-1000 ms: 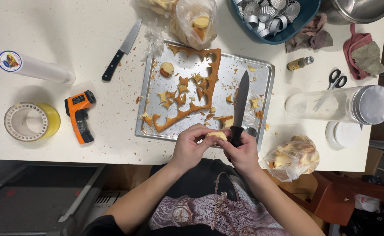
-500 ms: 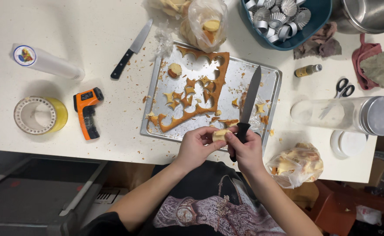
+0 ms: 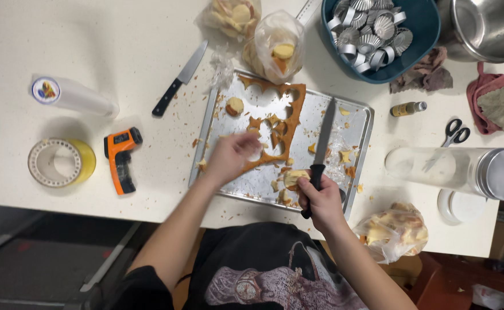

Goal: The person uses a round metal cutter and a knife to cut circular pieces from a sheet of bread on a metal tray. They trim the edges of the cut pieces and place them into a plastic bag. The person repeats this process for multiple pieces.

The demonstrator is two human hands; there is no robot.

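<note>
One knife (image 3: pixel 324 135) in right hand (image 3: pixel 321 201), blade pointing away across tray (image 3: pixel 360 150).

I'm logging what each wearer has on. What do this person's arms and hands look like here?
Both forearms are bare, and the left hand and right hand wear no gloves, rings or watch that I can see. A dark sleeve covers the left upper arm, seemingly part of the black printed shirt. The left hand is motion-blurred.
</note>
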